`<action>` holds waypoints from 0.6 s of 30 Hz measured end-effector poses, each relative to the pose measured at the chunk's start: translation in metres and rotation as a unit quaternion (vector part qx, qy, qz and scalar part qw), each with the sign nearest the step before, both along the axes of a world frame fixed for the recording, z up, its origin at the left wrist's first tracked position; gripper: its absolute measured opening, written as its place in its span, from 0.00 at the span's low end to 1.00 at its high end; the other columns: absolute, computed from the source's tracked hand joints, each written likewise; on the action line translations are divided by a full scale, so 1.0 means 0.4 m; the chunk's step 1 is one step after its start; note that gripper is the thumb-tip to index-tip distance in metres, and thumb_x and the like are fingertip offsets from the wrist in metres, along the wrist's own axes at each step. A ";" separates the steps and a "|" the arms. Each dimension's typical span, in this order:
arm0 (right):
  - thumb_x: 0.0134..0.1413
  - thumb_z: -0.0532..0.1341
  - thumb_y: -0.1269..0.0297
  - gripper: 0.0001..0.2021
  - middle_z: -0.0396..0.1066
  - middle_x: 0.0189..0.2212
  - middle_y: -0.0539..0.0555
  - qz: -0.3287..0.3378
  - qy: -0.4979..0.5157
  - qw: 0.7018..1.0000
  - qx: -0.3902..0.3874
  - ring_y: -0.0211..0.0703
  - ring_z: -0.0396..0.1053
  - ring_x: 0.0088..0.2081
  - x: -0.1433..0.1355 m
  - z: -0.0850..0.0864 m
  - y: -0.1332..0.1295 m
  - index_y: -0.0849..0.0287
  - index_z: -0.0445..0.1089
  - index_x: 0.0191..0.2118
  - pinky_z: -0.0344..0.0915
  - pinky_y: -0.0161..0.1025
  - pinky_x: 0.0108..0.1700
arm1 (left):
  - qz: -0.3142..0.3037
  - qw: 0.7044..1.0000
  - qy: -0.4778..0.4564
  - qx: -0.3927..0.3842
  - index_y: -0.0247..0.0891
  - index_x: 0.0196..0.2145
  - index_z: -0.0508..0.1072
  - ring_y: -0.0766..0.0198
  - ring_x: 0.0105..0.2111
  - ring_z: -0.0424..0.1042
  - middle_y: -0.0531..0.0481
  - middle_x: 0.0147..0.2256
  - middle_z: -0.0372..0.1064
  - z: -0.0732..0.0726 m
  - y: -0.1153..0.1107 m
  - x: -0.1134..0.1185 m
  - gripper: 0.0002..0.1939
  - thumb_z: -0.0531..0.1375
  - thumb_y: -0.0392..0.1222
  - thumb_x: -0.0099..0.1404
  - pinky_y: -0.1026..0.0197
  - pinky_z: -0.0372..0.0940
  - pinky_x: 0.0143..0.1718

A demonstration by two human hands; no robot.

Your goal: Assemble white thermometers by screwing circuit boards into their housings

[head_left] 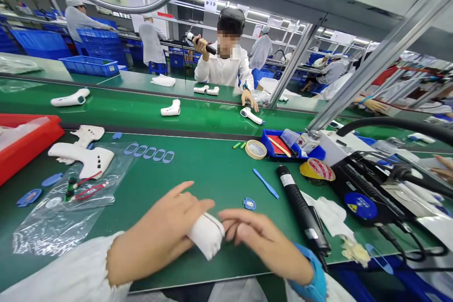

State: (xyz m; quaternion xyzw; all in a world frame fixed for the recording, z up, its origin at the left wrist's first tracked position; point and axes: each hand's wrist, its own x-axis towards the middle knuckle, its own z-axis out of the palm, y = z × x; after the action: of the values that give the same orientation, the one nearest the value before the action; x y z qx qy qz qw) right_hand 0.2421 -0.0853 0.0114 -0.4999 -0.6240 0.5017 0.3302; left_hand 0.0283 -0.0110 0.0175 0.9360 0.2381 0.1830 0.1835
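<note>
My left hand (159, 233) is wrapped round a white plastic thermometer housing (207, 236), and a dark line runs along its top edge. The far end of the housing lies hidden under the palm. Beside its right end, my right hand (260, 238) has its fingers bent and pressed together, the tips at the housing's edge. Whatever they pinch, if anything, is too small to see. Just beyond them a small blue-rimmed part (249, 203) lies on the green mat (208, 165). White housing halves (88, 155) and a clear bag (56, 222) with red-wired circuit boards lie left.
A black electric screwdriver (300, 207), a blue pry tool (265, 183) and a tape roll (255, 149) lie right. Blue ring parts (148, 152) form a row. A red bin (24, 141) stands left. Across the green conveyor (208, 118), a co-worker (226, 63) touches a white thermometer (251, 115).
</note>
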 end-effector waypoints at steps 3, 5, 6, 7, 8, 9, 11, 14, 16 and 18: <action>0.56 0.55 0.59 0.16 0.70 0.42 0.57 -0.146 -0.199 0.965 0.090 0.47 0.67 0.43 0.076 -0.031 0.004 0.56 0.67 0.49 0.65 0.47 0.47 | 0.138 0.978 -0.069 -0.142 0.43 0.43 0.67 0.62 0.28 0.68 0.54 0.29 0.69 0.022 0.038 -0.016 0.17 0.61 0.46 0.56 0.63 0.64 0.34; 0.55 0.57 0.62 0.14 0.70 0.42 0.58 -0.169 -0.302 0.927 0.147 0.50 0.66 0.44 0.108 -0.072 0.011 0.56 0.69 0.46 0.64 0.50 0.48 | 0.180 0.951 -0.094 -0.234 0.42 0.43 0.65 0.65 0.24 0.63 0.56 0.25 0.64 0.028 0.052 -0.020 0.16 0.59 0.49 0.58 0.67 0.60 0.25; 0.55 0.56 0.62 0.12 0.70 0.41 0.59 -0.169 -0.325 0.916 0.167 0.50 0.66 0.43 0.117 -0.092 0.016 0.57 0.70 0.44 0.65 0.51 0.47 | 0.174 0.941 -0.101 -0.272 0.41 0.42 0.64 0.66 0.24 0.62 0.56 0.25 0.63 0.029 0.054 -0.020 0.15 0.56 0.50 0.60 0.67 0.59 0.25; 0.56 0.54 0.62 0.11 0.71 0.38 0.58 -0.172 -0.330 0.910 0.181 0.50 0.67 0.42 0.121 -0.108 0.021 0.57 0.71 0.42 0.65 0.50 0.46 | 0.159 0.933 -0.108 -0.305 0.41 0.41 0.64 0.66 0.25 0.62 0.55 0.26 0.63 0.029 0.054 -0.017 0.14 0.54 0.51 0.62 0.67 0.60 0.26; 0.58 0.53 0.62 0.11 0.71 0.36 0.58 -0.179 -0.323 0.909 0.191 0.49 0.68 0.40 0.120 -0.120 0.026 0.57 0.71 0.40 0.66 0.49 0.44 | 0.144 0.924 -0.115 -0.336 0.40 0.40 0.64 0.66 0.27 0.63 0.54 0.28 0.63 0.028 0.052 -0.013 0.14 0.53 0.52 0.63 0.67 0.60 0.28; 0.59 0.52 0.62 0.12 0.71 0.34 0.58 -0.191 -0.305 0.912 0.195 0.48 0.68 0.38 0.116 -0.124 0.032 0.57 0.71 0.39 0.66 0.49 0.44 | 0.132 0.913 -0.121 -0.366 0.39 0.40 0.64 0.65 0.29 0.64 0.53 0.30 0.64 0.027 0.049 -0.008 0.14 0.51 0.52 0.64 0.66 0.61 0.30; 0.59 0.51 0.60 0.13 0.70 0.32 0.56 -0.225 -0.236 0.928 0.178 0.46 0.68 0.35 0.097 -0.109 0.041 0.57 0.71 0.38 0.67 0.46 0.41 | 0.120 0.896 -0.138 -0.404 0.39 0.40 0.64 0.64 0.33 0.66 0.51 0.34 0.66 0.025 0.041 0.001 0.14 0.52 0.52 0.64 0.65 0.62 0.33; 0.57 0.54 0.57 0.14 0.68 0.29 0.53 -0.255 -0.053 0.960 0.102 0.39 0.68 0.27 0.052 -0.036 0.048 0.58 0.68 0.43 0.68 0.38 0.31 | 0.129 0.909 -0.166 -0.360 0.40 0.42 0.64 0.61 0.39 0.67 0.49 0.39 0.67 0.024 0.035 0.013 0.14 0.56 0.48 0.62 0.63 0.61 0.38; 0.54 0.58 0.57 0.14 0.67 0.28 0.50 -0.228 0.072 0.969 0.061 0.35 0.67 0.25 0.018 0.024 0.052 0.58 0.66 0.44 0.68 0.34 0.28 | 0.125 0.937 -0.167 -0.281 0.40 0.42 0.65 0.61 0.40 0.66 0.49 0.40 0.68 0.021 0.036 0.017 0.12 0.57 0.45 0.61 0.63 0.60 0.41; 0.51 0.62 0.59 0.11 0.67 0.26 0.49 -0.175 0.147 0.973 0.037 0.33 0.67 0.25 -0.013 0.073 0.058 0.59 0.67 0.39 0.66 0.31 0.27 | 0.101 0.961 -0.159 -0.204 0.41 0.42 0.66 0.61 0.41 0.66 0.49 0.42 0.68 0.016 0.039 0.018 0.09 0.56 0.42 0.63 0.62 0.59 0.43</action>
State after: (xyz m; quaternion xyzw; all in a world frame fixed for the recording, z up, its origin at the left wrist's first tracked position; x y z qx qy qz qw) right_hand 0.2367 -0.0621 0.0407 -0.5095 -0.4898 0.4805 0.5192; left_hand 0.0353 0.0044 0.0241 0.8085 0.3314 0.2948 0.3867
